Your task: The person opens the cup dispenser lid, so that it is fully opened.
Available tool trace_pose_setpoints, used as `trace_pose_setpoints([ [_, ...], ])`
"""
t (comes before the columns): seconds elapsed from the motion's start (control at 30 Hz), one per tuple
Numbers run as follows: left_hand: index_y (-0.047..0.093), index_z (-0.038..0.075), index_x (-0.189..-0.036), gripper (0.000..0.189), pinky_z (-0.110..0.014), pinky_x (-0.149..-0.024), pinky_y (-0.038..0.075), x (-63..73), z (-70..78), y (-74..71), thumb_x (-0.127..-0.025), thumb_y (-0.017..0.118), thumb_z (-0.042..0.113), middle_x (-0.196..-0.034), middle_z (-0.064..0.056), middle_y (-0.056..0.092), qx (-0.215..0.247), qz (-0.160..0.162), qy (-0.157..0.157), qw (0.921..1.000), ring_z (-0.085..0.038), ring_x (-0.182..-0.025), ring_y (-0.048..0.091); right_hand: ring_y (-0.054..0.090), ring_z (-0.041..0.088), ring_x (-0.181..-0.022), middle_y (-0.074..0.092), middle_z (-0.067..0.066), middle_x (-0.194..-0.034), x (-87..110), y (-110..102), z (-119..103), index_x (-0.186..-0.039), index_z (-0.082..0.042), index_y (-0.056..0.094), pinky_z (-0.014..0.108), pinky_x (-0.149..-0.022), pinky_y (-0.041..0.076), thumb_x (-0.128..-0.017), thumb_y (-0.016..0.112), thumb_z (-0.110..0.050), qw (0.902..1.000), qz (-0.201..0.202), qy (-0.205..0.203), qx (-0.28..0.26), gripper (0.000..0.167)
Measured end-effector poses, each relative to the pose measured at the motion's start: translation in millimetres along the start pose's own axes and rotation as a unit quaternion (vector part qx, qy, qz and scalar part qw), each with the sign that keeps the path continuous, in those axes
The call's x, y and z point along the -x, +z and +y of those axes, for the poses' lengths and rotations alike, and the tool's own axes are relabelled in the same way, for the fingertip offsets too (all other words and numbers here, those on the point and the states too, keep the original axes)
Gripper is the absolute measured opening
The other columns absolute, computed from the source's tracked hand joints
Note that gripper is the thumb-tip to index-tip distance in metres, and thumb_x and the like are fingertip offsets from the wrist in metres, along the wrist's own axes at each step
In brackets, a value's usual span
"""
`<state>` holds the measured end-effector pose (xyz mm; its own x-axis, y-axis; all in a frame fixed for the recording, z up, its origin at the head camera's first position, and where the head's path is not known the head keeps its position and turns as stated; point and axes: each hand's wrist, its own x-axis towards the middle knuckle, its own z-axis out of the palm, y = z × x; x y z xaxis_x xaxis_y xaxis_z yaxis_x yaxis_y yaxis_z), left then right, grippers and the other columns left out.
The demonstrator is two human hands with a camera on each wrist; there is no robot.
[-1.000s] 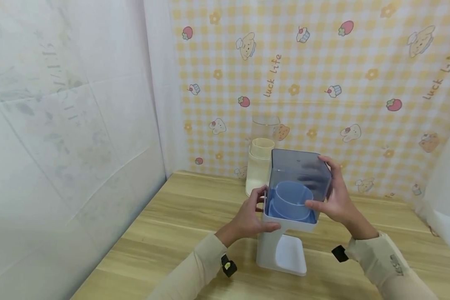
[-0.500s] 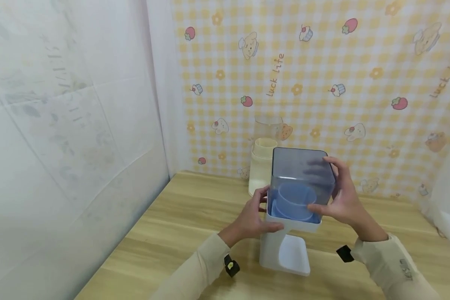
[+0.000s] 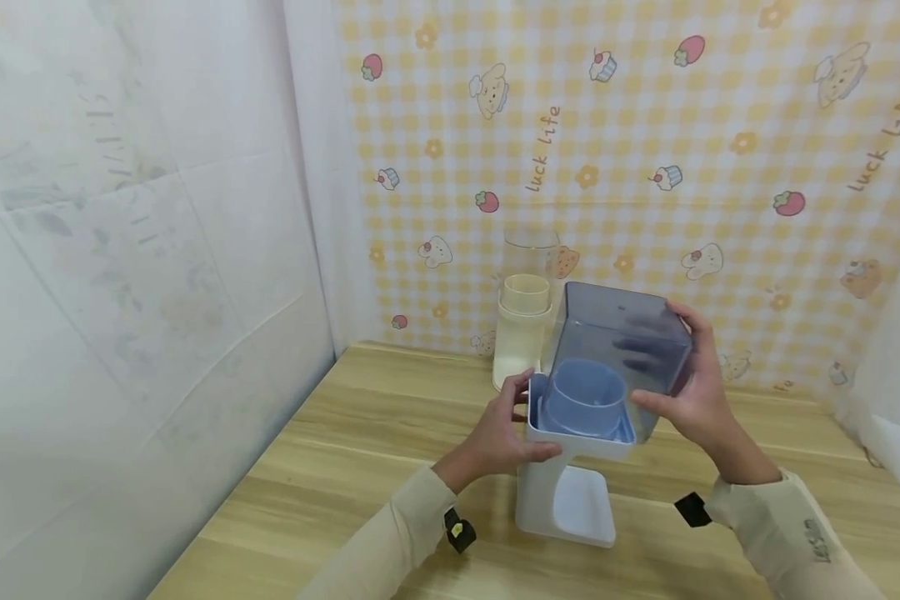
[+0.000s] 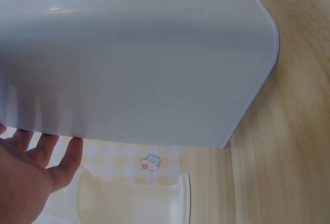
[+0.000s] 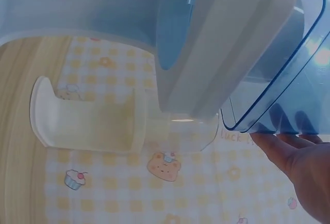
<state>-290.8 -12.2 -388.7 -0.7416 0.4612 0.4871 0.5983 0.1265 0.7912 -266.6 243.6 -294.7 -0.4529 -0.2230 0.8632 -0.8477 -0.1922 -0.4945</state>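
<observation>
A white stand (image 3: pixel 538 500) with a tray-like foot is upright on the table, and a blue round collar (image 3: pixel 581 408) sits in its top. My left hand (image 3: pixel 487 435) grips the stand's upper part, thumb at the front and fingers at the side. In the left wrist view the stand's smooth side (image 4: pixel 144 74) fills most of the picture, with fingertips at its edge. My right hand (image 3: pixel 693 400) holds a clear smoky-blue square cover (image 3: pixel 607 310) by its side. The cover tilts right, its lower edge off the stand's left rim. In the right wrist view, fingers (image 5: pixel 281 149) lie against the cover.
Behind the stand stands a cream dispenser (image 3: pixel 516 350) with a clear upper container (image 3: pixel 532 250). A yellow checked cloth (image 3: pixel 615 125) hangs at the back, and a white curtain (image 3: pixel 195 250) borders the wooden table (image 3: pixel 322 467) on the left.
My right hand has shifted the clear cover up and to the right, tilting it off the white stand's top. The left hand keeps its grip on the stand.
</observation>
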Motion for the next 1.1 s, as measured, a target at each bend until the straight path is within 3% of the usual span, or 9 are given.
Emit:
trace_pose_setpoints([
  [0.23,0.022,0.005,-0.153,0.101,-0.030,-0.094,0.048,1.2,-0.7,-1.2,-0.075,0.085,0.016,-0.143,-0.009,0.047,0.000,-0.003,0.003,1.0000,-0.019,-0.125,0.051,0.047,0.027,-0.122,0.039,0.018,-0.141,-1.6,4.2,-3.0,-0.148,0.005,0.024,0.029,-0.093,0.051,-0.069,0.084,0.012,0.9984,0.010,-0.037,-0.041,0.099],
  [0.4,0.022,0.005,-0.153,0.100,-0.030,-0.095,0.048,1.8,-1.1,-0.7,-0.075,0.085,0.014,-0.142,-0.010,0.048,0.007,-0.004,0.008,0.9999,-0.019,-0.124,0.051,0.043,0.026,-0.124,0.039,0.016,-0.140,-1.9,6.0,-5.8,-0.146,0.005,0.026,0.028,-0.095,0.049,-0.067,0.086,0.009,0.9973,0.034,-0.054,-0.036,0.099],
  [0.57,0.023,0.007,-0.153,0.099,-0.030,-0.095,0.048,1.5,-1.3,-0.3,-0.076,0.084,0.013,-0.141,-0.010,0.048,0.006,-0.005,0.018,0.9998,-0.019,-0.125,0.050,0.048,0.028,-0.122,0.040,0.018,-0.138,-1.8,3.7,-10.5,-0.145,0.005,0.027,0.031,-0.093,0.051,-0.067,0.086,0.011,0.9951,0.049,-0.068,-0.053,0.098],
  [0.7,0.023,0.011,-0.153,0.098,-0.030,-0.095,0.048,1.5,-0.4,-1.2,-0.076,0.084,0.014,-0.141,-0.008,0.048,0.008,-0.007,0.021,0.9997,-0.018,-0.125,0.050,0.049,0.027,-0.120,0.042,0.018,-0.136,-1.1,-0.1,-15.5,-0.144,0.005,0.029,0.029,-0.092,0.051,-0.065,0.087,0.011,0.9939,0.066,-0.074,-0.049,0.098],
  [1.1,0.022,0.011,-0.154,0.098,-0.032,-0.097,0.047,2.4,1.0,-3.6,-0.077,0.083,0.015,-0.144,-0.008,0.046,0.027,-0.013,0.008,0.9995,-0.019,-0.127,0.049,0.052,0.027,-0.119,0.047,0.019,-0.133,4.3,-10.0,-37.7,-0.135,0.006,0.033,0.027,-0.090,0.052,-0.060,0.086,0.018,0.9918,0.079,-0.072,-0.071,0.093],
])
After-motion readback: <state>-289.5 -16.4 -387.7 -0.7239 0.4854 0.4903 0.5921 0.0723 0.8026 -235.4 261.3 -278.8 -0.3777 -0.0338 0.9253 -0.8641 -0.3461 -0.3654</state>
